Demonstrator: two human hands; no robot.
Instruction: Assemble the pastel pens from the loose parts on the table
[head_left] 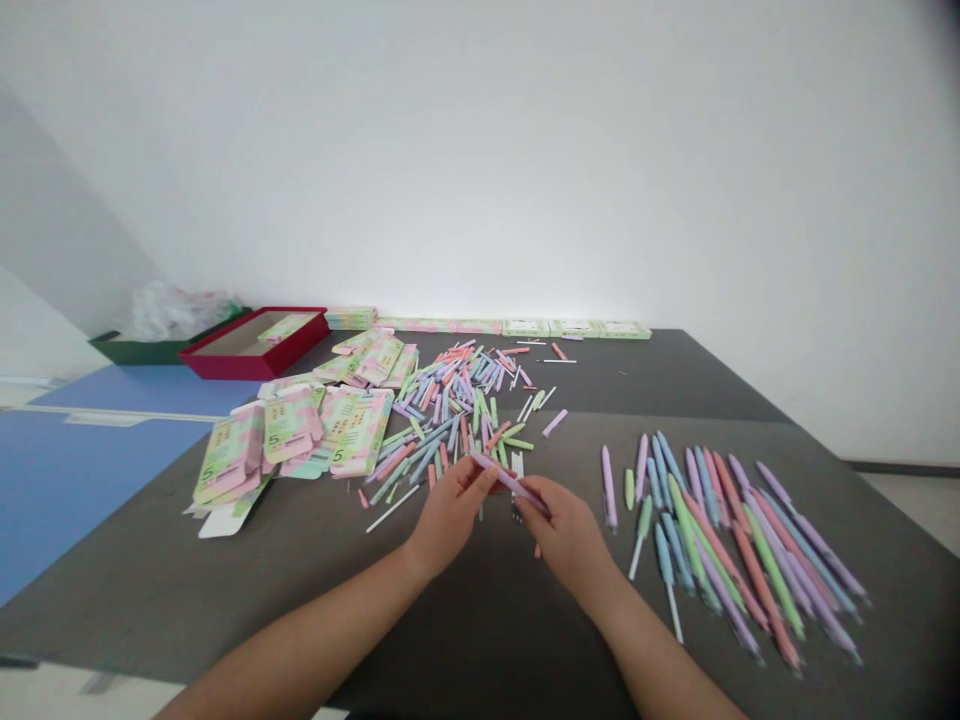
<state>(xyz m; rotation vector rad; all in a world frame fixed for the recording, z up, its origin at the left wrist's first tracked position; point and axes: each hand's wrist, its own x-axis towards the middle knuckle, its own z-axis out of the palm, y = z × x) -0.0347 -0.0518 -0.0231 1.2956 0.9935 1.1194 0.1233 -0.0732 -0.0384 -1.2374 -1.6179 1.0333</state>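
Between both hands is a light purple pen [501,470], held slanting down to the right above the dark table [480,640]. My left hand [451,510] pinches its upper left end. The lower right end sits in the closed fingers of my right hand [564,530]. Just beyond the hands spreads a pile of loose pen parts [457,385] in purple, green, blue and coral. Some white refills [517,465] lie right behind the pen, partly covered by it. To the right of my right hand, several whole pens [750,540] lie in a loose group.
Printed cartons [360,430] overlap on the left of the table. Behind them stand a red box tray [255,345] and a green tray [150,345] holding a plastic bag [176,310]. A row of small boxes [525,327] lines the back edge against the white wall [495,150].
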